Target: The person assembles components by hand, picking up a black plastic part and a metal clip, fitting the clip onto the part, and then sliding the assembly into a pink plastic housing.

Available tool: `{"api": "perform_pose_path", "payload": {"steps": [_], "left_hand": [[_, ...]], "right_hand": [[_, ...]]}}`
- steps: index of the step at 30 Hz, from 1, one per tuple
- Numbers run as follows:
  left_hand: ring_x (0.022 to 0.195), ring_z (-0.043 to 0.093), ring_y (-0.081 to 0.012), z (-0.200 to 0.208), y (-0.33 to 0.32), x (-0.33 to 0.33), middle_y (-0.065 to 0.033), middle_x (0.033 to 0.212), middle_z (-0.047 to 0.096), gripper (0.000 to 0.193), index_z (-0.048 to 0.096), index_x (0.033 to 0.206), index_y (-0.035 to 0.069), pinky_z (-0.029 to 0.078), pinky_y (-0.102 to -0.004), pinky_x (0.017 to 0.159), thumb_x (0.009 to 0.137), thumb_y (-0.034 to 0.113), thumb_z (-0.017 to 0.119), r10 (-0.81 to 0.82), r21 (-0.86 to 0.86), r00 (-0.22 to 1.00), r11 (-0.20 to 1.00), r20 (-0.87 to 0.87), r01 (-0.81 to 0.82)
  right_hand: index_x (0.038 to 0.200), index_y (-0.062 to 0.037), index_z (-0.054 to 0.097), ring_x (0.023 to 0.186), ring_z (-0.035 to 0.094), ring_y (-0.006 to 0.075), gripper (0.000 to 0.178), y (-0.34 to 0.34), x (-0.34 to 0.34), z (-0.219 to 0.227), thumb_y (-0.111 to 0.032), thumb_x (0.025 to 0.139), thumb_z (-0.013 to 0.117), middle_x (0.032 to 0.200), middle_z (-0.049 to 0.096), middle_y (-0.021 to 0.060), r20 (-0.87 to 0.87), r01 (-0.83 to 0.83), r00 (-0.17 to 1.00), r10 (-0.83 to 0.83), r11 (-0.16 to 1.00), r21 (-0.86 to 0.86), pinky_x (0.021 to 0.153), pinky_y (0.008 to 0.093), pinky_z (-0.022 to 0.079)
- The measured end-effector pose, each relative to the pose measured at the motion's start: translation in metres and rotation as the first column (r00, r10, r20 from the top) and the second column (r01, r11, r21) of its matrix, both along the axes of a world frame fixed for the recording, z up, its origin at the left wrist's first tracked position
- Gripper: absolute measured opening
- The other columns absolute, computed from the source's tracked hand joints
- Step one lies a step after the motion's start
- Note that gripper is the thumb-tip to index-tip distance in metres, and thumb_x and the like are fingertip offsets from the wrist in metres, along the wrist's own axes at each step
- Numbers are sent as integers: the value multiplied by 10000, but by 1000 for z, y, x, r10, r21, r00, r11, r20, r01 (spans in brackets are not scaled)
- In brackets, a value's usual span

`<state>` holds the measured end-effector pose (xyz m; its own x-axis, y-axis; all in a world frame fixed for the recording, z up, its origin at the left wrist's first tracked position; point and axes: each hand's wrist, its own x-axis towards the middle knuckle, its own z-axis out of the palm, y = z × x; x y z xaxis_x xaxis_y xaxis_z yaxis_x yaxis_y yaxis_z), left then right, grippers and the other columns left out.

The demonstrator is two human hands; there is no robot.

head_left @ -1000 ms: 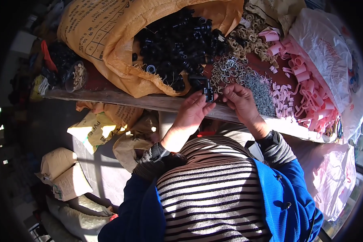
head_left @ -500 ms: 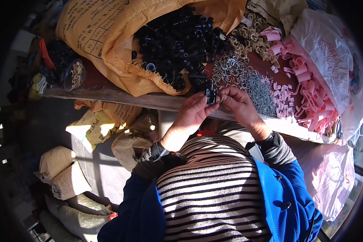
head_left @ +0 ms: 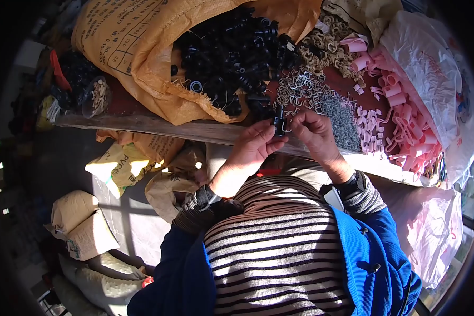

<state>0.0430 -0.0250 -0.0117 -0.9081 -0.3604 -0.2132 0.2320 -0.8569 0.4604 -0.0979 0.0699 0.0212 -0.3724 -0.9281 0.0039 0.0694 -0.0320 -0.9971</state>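
Observation:
A small black plastic fitting (head_left: pixel 279 122) stands upright between the thumb and fingers of my left hand (head_left: pixel 254 143), just above the table's near edge. Against its right side shows a thin, pale metal loop (head_left: pixel 285 127). My right hand (head_left: pixel 315 132) is close by on the right, with thumb and fingertips pinched together; whatever they hold is too small to make out. Beyond the hands lie a pile of bent metal loops (head_left: pixel 296 87) and a heap of small grey pieces (head_left: pixel 339 117).
An orange woven sack (head_left: pixel 158 87) lies open, spilling black fittings (head_left: pixel 224 58). Tan hook-shaped pieces (head_left: pixel 334 45) and pink plastic clips (head_left: pixel 405 118) are heaped at right, beside a white plastic bag (head_left: pixel 424 68). The table's wooden edge (head_left: pixel 158 126) runs below. Filled sacks (head_left: pixel 108 279) sit lower left.
My right hand has drawn slightly right, away from the black fitting. The fitting has turned in my left hand, and the metal loop now shows at its side.

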Motion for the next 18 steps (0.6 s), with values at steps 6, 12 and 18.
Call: {"api": "perform_pose_path", "payload": {"steps": [6,12,18], "left_hand": [[832,570,-191,3,1,-1,-70,972,553,233,487,1050,31,483,-260,731,831,110,487,-36,1,999,999,25,36],[833,561,-146,6,3,0,-59,966,553,234,495,1042,34,486,-243,722,825,120,501,-60,19,998,998,32,59],[831,555,-114,4,1,3,-48,965,553,227,510,1028,37,491,-222,702,815,113,516,-62,-9,997,998,41,62]], "right_hand": [[762,-2,528,640,462,40,65,-2,6,5,-59,771,558,704,507,-9,13,12,1000,-12,999,-52,549,180,383],[771,-4,530,596,474,74,76,-1,-1,5,-56,745,579,660,470,13,-398,-45,917,-5,992,-116,499,219,385],[767,-14,534,558,481,128,88,-2,1,12,-56,722,596,645,454,40,-690,-153,724,-15,971,-182,475,228,370]]}}
